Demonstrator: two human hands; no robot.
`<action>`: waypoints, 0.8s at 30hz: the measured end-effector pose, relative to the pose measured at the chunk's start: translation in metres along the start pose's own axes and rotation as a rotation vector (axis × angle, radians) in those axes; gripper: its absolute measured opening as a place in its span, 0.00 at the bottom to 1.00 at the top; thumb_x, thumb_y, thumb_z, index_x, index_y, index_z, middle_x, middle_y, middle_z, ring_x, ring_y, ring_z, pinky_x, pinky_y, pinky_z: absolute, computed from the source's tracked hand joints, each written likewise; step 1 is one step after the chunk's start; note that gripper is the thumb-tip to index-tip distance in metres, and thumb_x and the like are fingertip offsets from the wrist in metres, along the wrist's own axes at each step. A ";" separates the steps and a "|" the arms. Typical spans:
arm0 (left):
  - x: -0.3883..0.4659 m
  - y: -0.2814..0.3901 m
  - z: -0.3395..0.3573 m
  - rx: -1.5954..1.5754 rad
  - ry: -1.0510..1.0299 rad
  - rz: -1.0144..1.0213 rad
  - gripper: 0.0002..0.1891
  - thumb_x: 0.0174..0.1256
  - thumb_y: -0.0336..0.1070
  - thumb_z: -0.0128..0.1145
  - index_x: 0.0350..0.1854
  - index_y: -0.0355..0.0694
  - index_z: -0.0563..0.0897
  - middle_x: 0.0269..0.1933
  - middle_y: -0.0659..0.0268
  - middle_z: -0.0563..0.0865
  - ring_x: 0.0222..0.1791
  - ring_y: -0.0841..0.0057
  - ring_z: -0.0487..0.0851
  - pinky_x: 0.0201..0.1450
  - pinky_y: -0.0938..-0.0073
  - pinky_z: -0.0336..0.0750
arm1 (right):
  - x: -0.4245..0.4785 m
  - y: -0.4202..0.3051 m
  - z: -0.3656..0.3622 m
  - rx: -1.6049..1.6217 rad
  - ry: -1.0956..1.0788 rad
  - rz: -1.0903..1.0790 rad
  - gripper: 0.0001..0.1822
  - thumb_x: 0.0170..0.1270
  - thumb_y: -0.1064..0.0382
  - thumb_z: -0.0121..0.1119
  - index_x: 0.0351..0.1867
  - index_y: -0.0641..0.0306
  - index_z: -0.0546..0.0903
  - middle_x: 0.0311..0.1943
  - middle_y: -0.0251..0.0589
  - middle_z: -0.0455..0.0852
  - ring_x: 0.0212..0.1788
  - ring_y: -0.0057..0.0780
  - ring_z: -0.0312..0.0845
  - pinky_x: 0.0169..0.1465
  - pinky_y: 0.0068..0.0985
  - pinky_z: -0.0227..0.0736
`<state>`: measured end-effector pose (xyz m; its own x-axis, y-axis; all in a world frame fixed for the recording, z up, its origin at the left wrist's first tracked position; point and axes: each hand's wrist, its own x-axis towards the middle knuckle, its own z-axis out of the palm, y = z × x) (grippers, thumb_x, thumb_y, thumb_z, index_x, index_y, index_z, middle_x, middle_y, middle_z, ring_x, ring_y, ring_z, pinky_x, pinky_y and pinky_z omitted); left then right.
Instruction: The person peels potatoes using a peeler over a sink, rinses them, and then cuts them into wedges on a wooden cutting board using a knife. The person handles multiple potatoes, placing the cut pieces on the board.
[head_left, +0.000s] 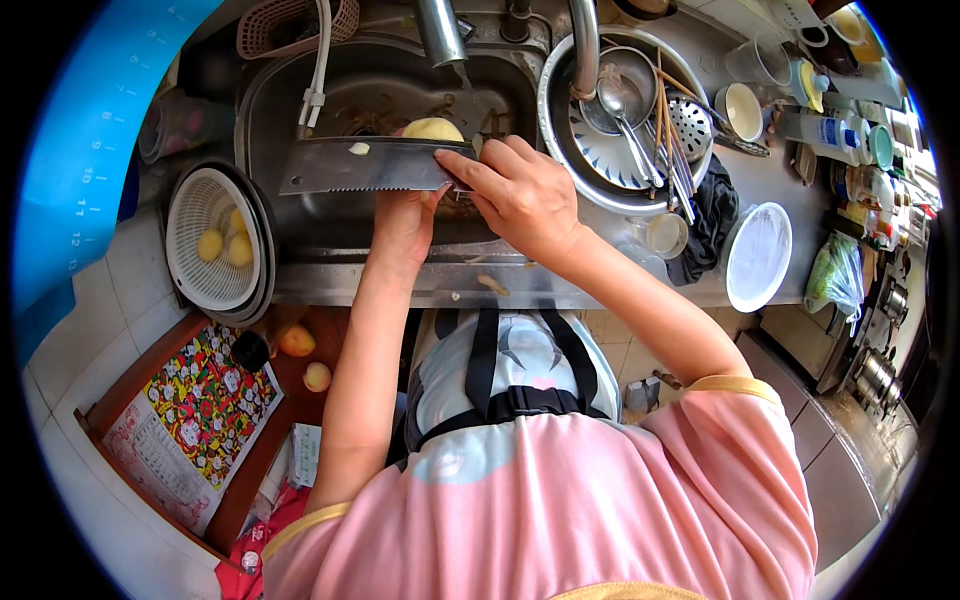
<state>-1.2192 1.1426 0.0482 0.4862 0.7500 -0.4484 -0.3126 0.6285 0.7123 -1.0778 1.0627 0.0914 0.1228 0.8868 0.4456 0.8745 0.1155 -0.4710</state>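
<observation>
My right hand (529, 184) grips a wide kitchen knife (352, 171) at its right end, the index finger stretched along the blade. The blade lies nearly level over the steel sink (330, 232), its saw-toothed edge towards me. A small pale scrap (359, 149) clings to the blade. Just beyond the knife shows the top of a pale yellow, partly peeled fruit (433, 129). From below, my left hand (405, 221) reaches up to that fruit and appears to hold it; the blade hides its fingers and most of the fruit. Peel scraps lie in the sink.
Right of the sink, a metal basin (551, 142) holds dishes, a ladle and chopsticks. A white colander (191, 262) with several yellow fruits stands left. A faucet (441, 34) overhangs the sink. Peel (491, 284) lies on the front ledge. Lower left, fruits (296, 340) rest on a reddish-brown table.
</observation>
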 end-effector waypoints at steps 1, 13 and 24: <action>0.000 0.004 0.007 0.001 0.015 0.007 0.24 0.59 0.34 0.67 0.58 0.44 0.73 0.51 0.69 0.81 0.51 0.79 0.80 0.54 0.73 0.77 | 0.001 0.001 0.000 -0.009 0.011 -0.012 0.20 0.47 0.68 0.64 0.45 0.52 0.85 0.25 0.30 0.73 0.29 0.27 0.74 0.29 0.24 0.73; -0.009 0.013 0.018 0.079 0.065 0.070 0.23 0.61 0.28 0.64 0.59 0.43 0.73 0.53 0.66 0.81 0.52 0.75 0.81 0.52 0.71 0.80 | 0.007 0.018 -0.002 -0.133 0.015 0.030 0.20 0.46 0.67 0.63 0.45 0.52 0.86 0.24 0.30 0.71 0.28 0.26 0.73 0.27 0.22 0.71; -0.007 0.012 0.027 -0.026 0.145 0.126 0.24 0.57 0.27 0.66 0.57 0.40 0.73 0.50 0.66 0.82 0.51 0.78 0.81 0.53 0.75 0.77 | 0.014 0.003 -0.003 -0.048 0.047 -0.001 0.19 0.47 0.67 0.65 0.44 0.53 0.86 0.23 0.31 0.71 0.28 0.28 0.73 0.26 0.24 0.70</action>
<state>-1.2042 1.1390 0.0750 0.3199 0.8436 -0.4313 -0.3855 0.5317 0.7541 -1.0716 1.0740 0.0986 0.1428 0.8643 0.4823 0.8961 0.0940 -0.4338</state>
